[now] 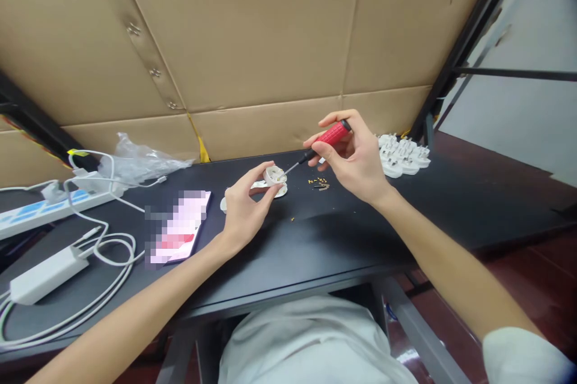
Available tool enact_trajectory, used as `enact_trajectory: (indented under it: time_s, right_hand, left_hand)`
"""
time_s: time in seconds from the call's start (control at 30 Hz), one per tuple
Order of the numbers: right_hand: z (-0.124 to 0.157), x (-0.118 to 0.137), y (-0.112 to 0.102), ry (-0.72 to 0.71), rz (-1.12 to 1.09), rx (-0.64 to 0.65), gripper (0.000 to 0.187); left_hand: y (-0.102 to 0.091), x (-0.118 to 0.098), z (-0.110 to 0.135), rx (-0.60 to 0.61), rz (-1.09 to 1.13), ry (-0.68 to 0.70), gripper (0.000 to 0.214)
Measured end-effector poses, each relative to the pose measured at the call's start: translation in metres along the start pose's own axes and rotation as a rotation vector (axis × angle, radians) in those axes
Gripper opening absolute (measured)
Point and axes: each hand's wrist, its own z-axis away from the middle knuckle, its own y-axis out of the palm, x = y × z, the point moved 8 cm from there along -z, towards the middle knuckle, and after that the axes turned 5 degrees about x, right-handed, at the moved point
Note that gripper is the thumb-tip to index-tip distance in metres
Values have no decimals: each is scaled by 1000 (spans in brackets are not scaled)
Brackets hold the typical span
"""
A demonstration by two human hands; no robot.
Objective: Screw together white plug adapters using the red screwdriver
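Observation:
My left hand [246, 207] grips a small white plug body [274, 176] between fingertips and thumb. My right hand [349, 158] pinches a red-handled precision screwdriver [331, 134], whose thin shaft reaches left and its tip meets the plug's face. Just below the plug lie flat white plastic plug parts [274, 190], partly hidden by my left hand. Tiny brass screws and pins [319, 183] are scattered on the black table [315, 246] beneath my right hand. Several white plugs [402, 155] sit in a cluster to the right.
A phone with a blurred screen [178, 226] lies left of my left forearm. Further left are a white power strip [45, 210], a charger brick [47, 276], looped white cables [112, 246] and a plastic bag [135, 161]. Cardboard [225, 41] lines the wall behind.

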Motion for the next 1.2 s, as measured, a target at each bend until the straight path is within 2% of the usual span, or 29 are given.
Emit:
enact_trajectory:
  time_s: [0.2,0.37,0.53,0.6,0.73,0.8,1.03,1.2]
  right_hand:
    - [4,1,1,-34,63,-59,47]
    - [8,9,8,-80,139,-44,39]
    - [13,24,0,-151,204,-142,26]
    - [12,23,5,-134,221,-58,22]
    - [16,16,30,-106,265,202,15]
    - [19,14,39,-110,276,275,14]
    - [23,14,48,-105,277,312,14]
    - [22,18,44,-170,298,264,13]
  left_hand:
    - [2,-1,-2,18,25,1,41]
    - [9,-2,-3,89,20,10,38]
    - [14,-3,-3,149,29,23,32]
    - [15,-2,-3,167,26,25,30]
    - [17,0,-3,208,41,23,30]
    - [19,0,-3,227,40,18,28]
    - [26,2,-2,291,74,5,25]
    - [30,7,0,347,32,21,26]
